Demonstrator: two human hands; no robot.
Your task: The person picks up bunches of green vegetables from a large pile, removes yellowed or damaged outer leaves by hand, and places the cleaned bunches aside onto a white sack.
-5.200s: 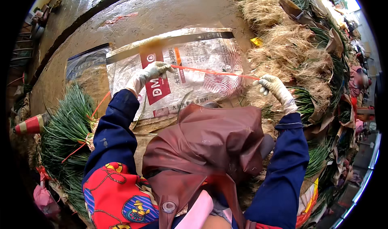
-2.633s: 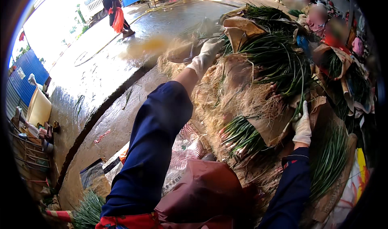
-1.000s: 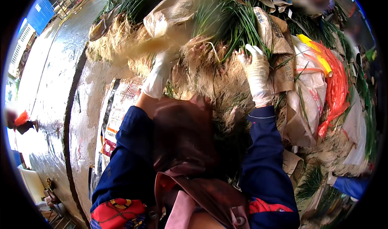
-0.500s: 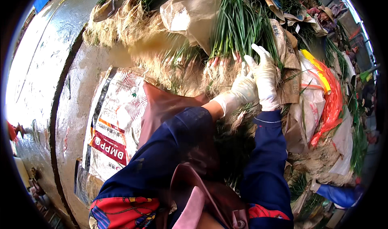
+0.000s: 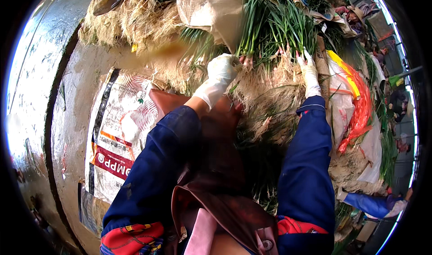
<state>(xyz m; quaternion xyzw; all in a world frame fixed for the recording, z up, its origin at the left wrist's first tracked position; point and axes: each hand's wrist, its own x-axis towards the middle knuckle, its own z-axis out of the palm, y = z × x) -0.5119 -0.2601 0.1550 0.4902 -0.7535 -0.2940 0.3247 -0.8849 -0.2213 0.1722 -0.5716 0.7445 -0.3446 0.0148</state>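
Observation:
A pile of green onions point(image 5: 274, 23) lies ahead of me, green leaves pointing away and pale roots point(image 5: 270, 82) towards me. My left hand point(image 5: 220, 75), in a white glove, is closed at the left side of the bundle, its curled fingers against the white stem ends. What those fingers hold, if anything, is hidden. At the bundle's right side, my right hand point(image 5: 309, 73), also gloved in white, is open, its fingers stretched out along the stems. Between the hands the roots spread in a tangled mat.
A tan sheet point(image 5: 213, 12) covers leaves at the far left of the pile. More rooted onions point(image 5: 148, 23) lie beyond it. A printed white sack point(image 5: 123, 129) is at my left; red plastic strands point(image 5: 357, 120) lie right. A blue-sleeved arm point(image 5: 369, 204) shows at lower right.
My hands were close together at the bundle's right. The left hand has moved left and closed; the right has shifted slightly right. More roots now show between them.

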